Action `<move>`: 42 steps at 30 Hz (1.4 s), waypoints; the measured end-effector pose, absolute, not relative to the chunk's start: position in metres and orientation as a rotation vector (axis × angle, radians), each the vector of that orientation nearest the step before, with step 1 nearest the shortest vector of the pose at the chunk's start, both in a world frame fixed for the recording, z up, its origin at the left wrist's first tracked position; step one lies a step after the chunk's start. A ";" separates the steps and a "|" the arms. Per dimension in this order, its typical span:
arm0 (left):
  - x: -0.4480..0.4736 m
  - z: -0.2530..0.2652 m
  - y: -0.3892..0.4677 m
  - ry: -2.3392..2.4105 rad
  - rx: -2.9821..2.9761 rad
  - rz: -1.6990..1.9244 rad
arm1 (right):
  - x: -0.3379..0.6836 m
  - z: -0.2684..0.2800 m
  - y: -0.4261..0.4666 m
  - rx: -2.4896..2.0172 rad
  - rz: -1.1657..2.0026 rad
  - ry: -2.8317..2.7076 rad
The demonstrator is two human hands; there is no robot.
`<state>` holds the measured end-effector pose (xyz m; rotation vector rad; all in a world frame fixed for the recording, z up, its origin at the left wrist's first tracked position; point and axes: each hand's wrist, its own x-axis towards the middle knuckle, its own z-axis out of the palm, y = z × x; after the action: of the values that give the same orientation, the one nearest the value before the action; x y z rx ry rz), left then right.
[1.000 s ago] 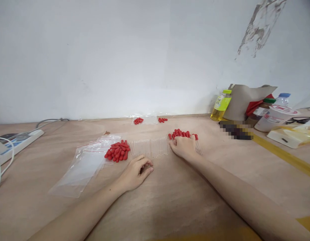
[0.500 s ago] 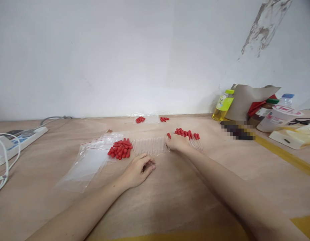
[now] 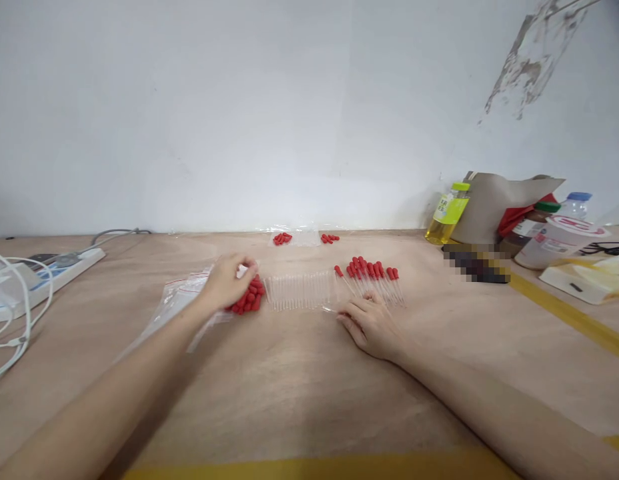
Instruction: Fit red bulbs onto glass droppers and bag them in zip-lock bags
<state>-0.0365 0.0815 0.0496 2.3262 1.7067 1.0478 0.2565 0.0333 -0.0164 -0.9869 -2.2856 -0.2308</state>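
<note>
My left hand (image 3: 230, 280) is over a pile of red rubber bulbs (image 3: 250, 299), its thumb and fingertips drawn together; what they pinch, if anything, is hidden. A row of clear glass dropper tubes (image 3: 299, 292) lies side by side to the right of the pile. My right hand (image 3: 372, 327) rests low past the row's right end, fingers curled around the end of a single glass tube (image 3: 328, 309). Just beyond this hand lie several droppers (image 3: 372, 270), glass tubes with red bulbs fitted on their far ends.
Clear zip bags (image 3: 177, 293) lie left, partly under my left arm. Near the wall, a clear plastic bag (image 3: 305, 238) has small red bulb groups. A power strip (image 3: 64, 273) with white cables stands far left; a yellow-liquid bottle (image 3: 447, 213) and plastic cup (image 3: 559, 241) stand right.
My left hand has moved up and left onto the red bulbs. My right hand has drawn back toward me from the droppers, leaving one with a bulb at their left end.
</note>
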 end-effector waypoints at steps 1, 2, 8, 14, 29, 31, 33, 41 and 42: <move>-0.049 0.055 0.093 1.779 2.337 0.938 | 0.257 -0.019 0.032 -0.980 -0.205 -2.289; -0.060 0.060 0.104 1.806 2.330 0.792 | 0.257 -0.020 0.032 -0.979 -0.181 -2.281; -0.074 0.062 0.132 1.579 2.372 0.441 | 0.255 -0.022 0.039 -0.976 -0.140 -2.269; -0.056 0.061 0.136 1.405 2.394 0.295 | 0.257 -0.022 0.037 -0.991 -0.090 -2.285; -0.007 0.051 0.075 1.191 1.920 1.050 | 0.256 -0.021 0.039 -0.980 -0.085 -2.263; 0.005 0.034 0.057 1.100 1.885 1.039 | 0.256 -0.022 0.040 -0.988 -0.096 -2.262; 0.015 0.017 0.045 1.019 1.871 1.012 | 0.256 -0.022 0.040 -0.995 -0.100 -2.263; 0.027 -0.011 0.036 0.987 1.789 1.056 | 0.254 -0.022 0.037 -0.950 -0.118 -2.281; 0.027 -0.010 0.036 0.992 1.783 1.070 | 0.254 -0.021 0.036 -0.944 -0.121 -2.286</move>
<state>0.0268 0.0360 -0.0102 1.7834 0.9919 1.0696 0.2536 0.0364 -0.0211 -0.9437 -2.2862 -0.1209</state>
